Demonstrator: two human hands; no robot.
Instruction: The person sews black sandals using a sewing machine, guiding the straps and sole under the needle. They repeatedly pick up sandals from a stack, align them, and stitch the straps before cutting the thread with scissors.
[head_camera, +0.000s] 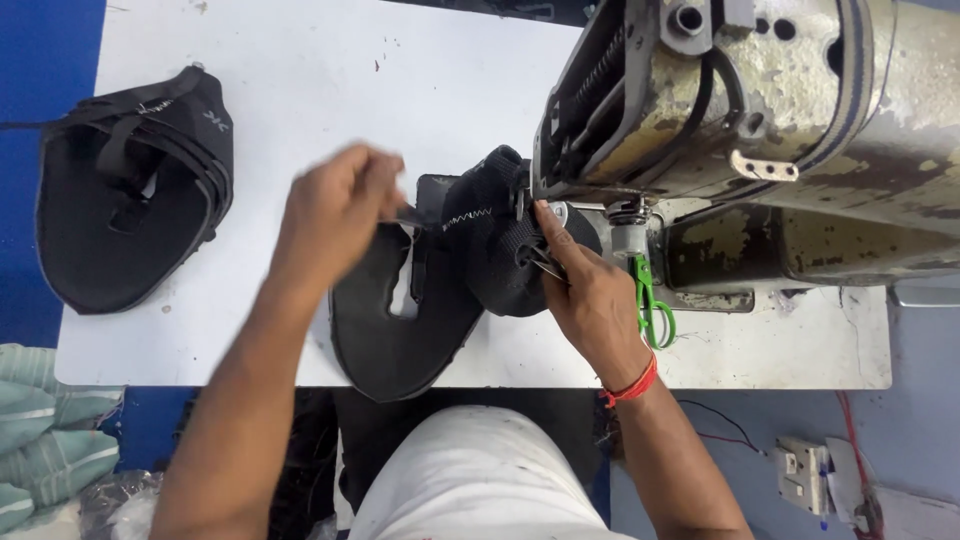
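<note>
Under the needle end of the old sewing machine (740, 130), on the white surface (330, 90), sits a black shoe upper (430, 300), its front bunched up against the machine head and its U-shaped back hanging toward the person over the near edge.

Left hand (335, 215) is blurred; grip looks clenched, fingers pinching the near edge or a strap of the shoe upper, pulling it out to the left. Exact finger contact can't be made out through the blur.

Right hand (590, 295) lies on the bunched fabric right beside the needle area, fingers pressed on the black material, thumb side toward the machine. Thin metal snips or tweezers (545, 262) seem tucked in this grip; hard to tell which. Red thread band (632, 385) on that wrist.

Judgement: to do this well, keep the fabric flat and taut between both hands, keep fingertips clear of the needle, and guide along the white zigzag stitch (468, 218) evenly.

Green-handled scissors (650, 300) lie just beside the right hand. A second black shoe upper (130, 190) rests well apart at the surface's left end.
</note>
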